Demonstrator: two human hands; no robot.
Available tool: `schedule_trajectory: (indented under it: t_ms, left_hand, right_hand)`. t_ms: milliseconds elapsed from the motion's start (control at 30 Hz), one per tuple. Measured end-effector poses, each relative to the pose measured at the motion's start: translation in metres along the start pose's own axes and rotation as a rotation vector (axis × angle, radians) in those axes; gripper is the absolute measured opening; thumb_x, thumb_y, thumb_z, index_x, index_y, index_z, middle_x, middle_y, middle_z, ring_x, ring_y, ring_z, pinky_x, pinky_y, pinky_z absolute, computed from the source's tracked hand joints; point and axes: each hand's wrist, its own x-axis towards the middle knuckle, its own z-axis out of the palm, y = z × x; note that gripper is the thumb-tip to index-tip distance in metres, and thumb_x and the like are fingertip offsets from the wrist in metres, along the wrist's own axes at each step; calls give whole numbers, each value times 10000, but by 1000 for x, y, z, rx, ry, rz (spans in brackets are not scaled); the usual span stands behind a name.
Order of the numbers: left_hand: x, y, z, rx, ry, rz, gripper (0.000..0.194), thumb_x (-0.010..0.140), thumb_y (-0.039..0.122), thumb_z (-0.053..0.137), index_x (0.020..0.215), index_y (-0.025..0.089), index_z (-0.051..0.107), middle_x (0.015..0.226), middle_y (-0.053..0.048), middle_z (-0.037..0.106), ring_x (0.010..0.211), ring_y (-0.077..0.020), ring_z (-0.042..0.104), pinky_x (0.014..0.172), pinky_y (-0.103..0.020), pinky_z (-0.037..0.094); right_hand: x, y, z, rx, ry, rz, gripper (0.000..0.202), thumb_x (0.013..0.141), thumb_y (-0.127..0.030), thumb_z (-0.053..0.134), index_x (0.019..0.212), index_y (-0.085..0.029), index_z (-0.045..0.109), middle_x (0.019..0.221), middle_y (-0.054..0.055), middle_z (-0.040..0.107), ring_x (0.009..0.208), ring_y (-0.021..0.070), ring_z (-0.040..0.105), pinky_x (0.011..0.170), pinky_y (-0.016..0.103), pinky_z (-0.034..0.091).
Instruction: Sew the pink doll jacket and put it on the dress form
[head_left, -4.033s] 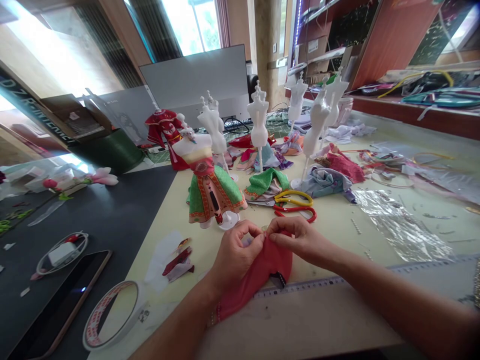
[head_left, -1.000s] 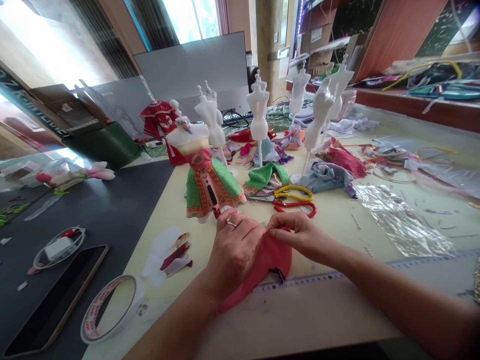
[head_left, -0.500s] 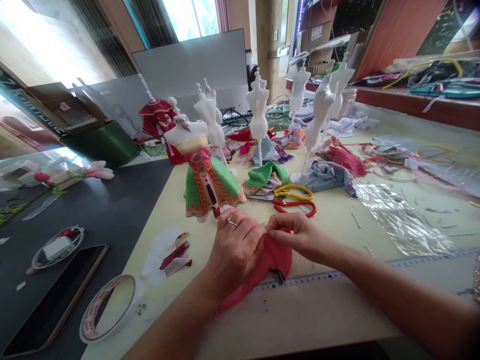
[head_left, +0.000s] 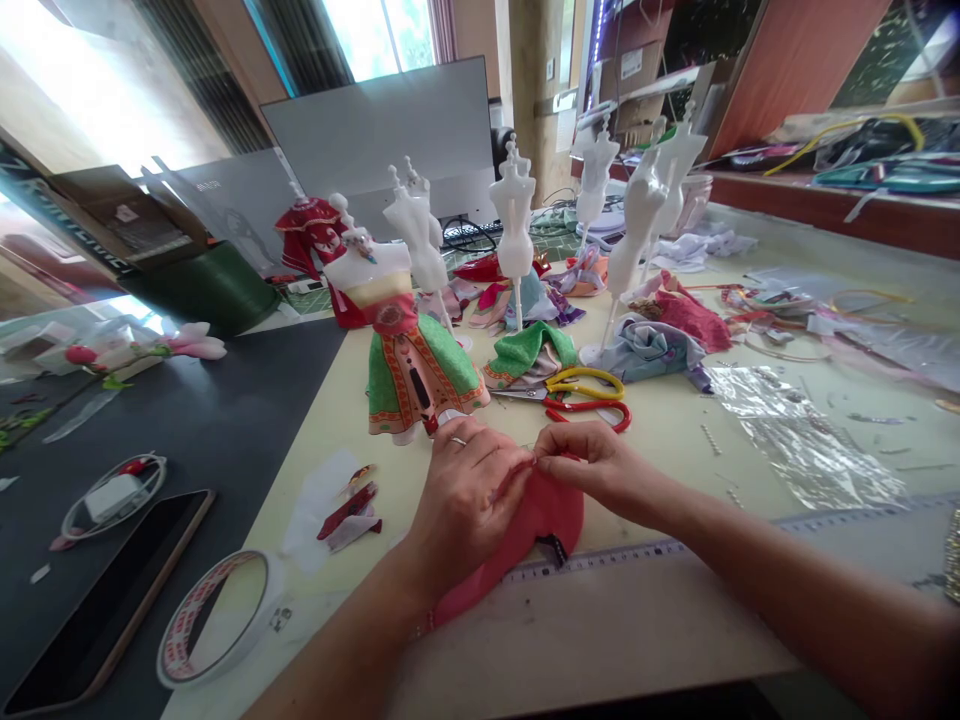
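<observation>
A pinkish-red cloth (head_left: 553, 515) lies near the table's front edge, partly under my hands. My left hand (head_left: 472, 490) has its fingers closed on the cloth's upper edge and wears a ring. Close against its fingertips, my right hand (head_left: 589, 462) pinches at the same edge; anything small between the fingertips cannot be made out. Just beyond the hands are scissors (head_left: 592, 385) with one yellow and one red handle. A small dress form in a green and pink dress (head_left: 427, 375) stands behind my left hand.
White dress forms (head_left: 516, 215) stand farther back among cloth pieces (head_left: 652, 350). A ruler (head_left: 622, 560) runs along the front. Tape (head_left: 176, 635) and a phone (head_left: 112, 600) lie at left, clear plastic (head_left: 810, 440) at right.
The fingers of my left hand have shifted slightly on the cloth. My right hand stays nearly in place, and the whole view has moved a little.
</observation>
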Motion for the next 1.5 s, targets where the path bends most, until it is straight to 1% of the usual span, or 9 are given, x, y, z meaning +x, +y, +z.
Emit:
schedule_trajectory:
  t_ms: [200, 433, 600, 833, 967, 1100, 1267, 1500]
  left_hand:
    - [0, 0, -1, 78, 16, 50, 102, 831, 132, 531, 835, 184, 619, 788, -10, 657, 783, -161, 547, 911, -400, 384]
    - [0, 0, 0, 77, 24, 54, 90, 813, 120, 539, 809, 180, 605, 775, -12, 649, 778, -165, 537, 909, -407, 383]
    - [1, 1, -1, 53, 16, 41, 90, 798, 121, 536, 782, 185, 597, 764, -12, 643, 779, -169, 535, 884, -395, 394]
    - [0, -2, -2, -16, -17, -23, 96, 820, 144, 526, 797, 195, 604, 787, -18, 632, 800, -176, 528, 871, -401, 395]
    - [1, -2, -2, 6, 0, 8, 94, 823, 141, 550, 851, 197, 620, 820, -16, 651, 814, -172, 538, 904, -408, 383]
    - [1, 0, -2, 55, 23, 45, 91, 817, 123, 561, 838, 187, 622, 796, -4, 658, 795, -157, 542, 921, -402, 378]
    - [0, 0, -2, 76, 10, 61, 87, 822, 121, 547, 833, 182, 607, 792, -6, 650, 793, -159, 541, 938, -414, 369]
    - [1, 2, -2, 94, 5, 78, 74, 805, 118, 535, 788, 172, 583, 773, -19, 630, 782, -169, 525, 893, -403, 389]
  right_hand:
    - [0, 0, 1, 9, 9, 17, 105, 724, -191, 519, 659, -146, 587, 634, -15, 515, 608, 99, 441, 520, 201, 325]
    - [0, 0, 2, -3, -5, 26, 101, 729, -182, 517, 673, -144, 592, 645, -10, 531, 619, 103, 453, 535, 206, 334]
    - [-1, -2, 2, -3, -20, 19, 98, 731, -175, 518, 667, -149, 588, 632, -18, 520, 607, 99, 448, 532, 207, 333]
    - [0, -2, 1, 32, -22, 27, 107, 727, -212, 528, 674, -149, 597, 641, -8, 528, 613, 107, 450, 525, 207, 334]
    - [1, -1, 1, 72, 1, 33, 123, 716, -242, 538, 665, -148, 596, 632, -5, 523, 598, 107, 447, 503, 204, 333]
    - [0, 0, 1, 66, -6, 39, 122, 718, -232, 534, 659, -145, 595, 628, -5, 523, 596, 104, 449, 499, 201, 335]
    - [0, -1, 2, 57, -3, 47, 115, 713, -217, 531, 660, -143, 602, 624, -5, 528, 594, 104, 451, 498, 201, 332]
    - [0, -1, 2, 46, -24, 48, 112, 712, -196, 515, 666, -137, 599, 634, -6, 528, 600, 98, 443, 505, 195, 326]
